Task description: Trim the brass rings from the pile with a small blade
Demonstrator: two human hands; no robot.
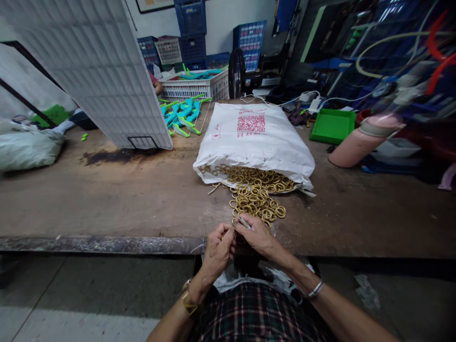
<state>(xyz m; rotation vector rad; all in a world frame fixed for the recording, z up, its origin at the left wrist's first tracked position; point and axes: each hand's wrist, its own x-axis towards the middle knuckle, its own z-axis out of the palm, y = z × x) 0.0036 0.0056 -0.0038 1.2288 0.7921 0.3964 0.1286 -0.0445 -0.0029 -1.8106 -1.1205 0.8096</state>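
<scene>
My two hands meet at the table's front edge, fingertips nearly touching. My left hand (219,247) is closed in a pinch; what it holds, if anything, is too small to make out. In my right hand (258,235) a short grey metal tool (244,222) shows between the thumb and fingers; its working end is hidden. Just beyond the hands lies a heap of brass-coloured rings (254,199). The rings spill from the open mouth of a white woven sack (260,137) with red print, which lies on its side.
A white ribbed panel (121,76) stands on the wooden table (107,199) at left. Behind the sack are teal and green plastic pieces (183,114), a white crate (192,89) and a fan (238,73). At right are a green tray (333,124) and a pink bottle (363,142).
</scene>
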